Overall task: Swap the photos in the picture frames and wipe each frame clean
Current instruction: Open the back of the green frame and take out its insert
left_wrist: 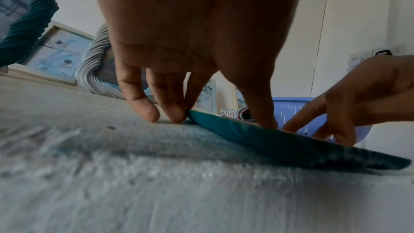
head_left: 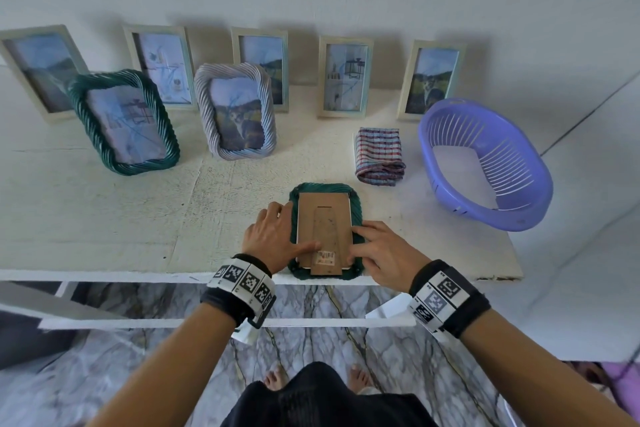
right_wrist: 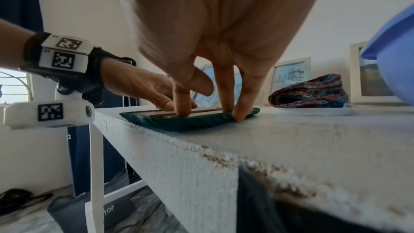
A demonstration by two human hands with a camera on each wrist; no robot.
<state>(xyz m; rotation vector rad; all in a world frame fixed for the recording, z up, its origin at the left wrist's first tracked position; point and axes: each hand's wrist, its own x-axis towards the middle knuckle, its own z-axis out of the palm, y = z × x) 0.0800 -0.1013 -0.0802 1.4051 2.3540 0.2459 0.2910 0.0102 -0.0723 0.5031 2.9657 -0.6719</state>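
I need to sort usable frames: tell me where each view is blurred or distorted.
Head view: sharp centre, wide-angle bending the row of pale rectangular frames. Left wrist view: near white tabletop blurred, the face-down dark green rope-edged frame soft. Right wrist view: right hand smeared, folded checked cloth fairly clear.
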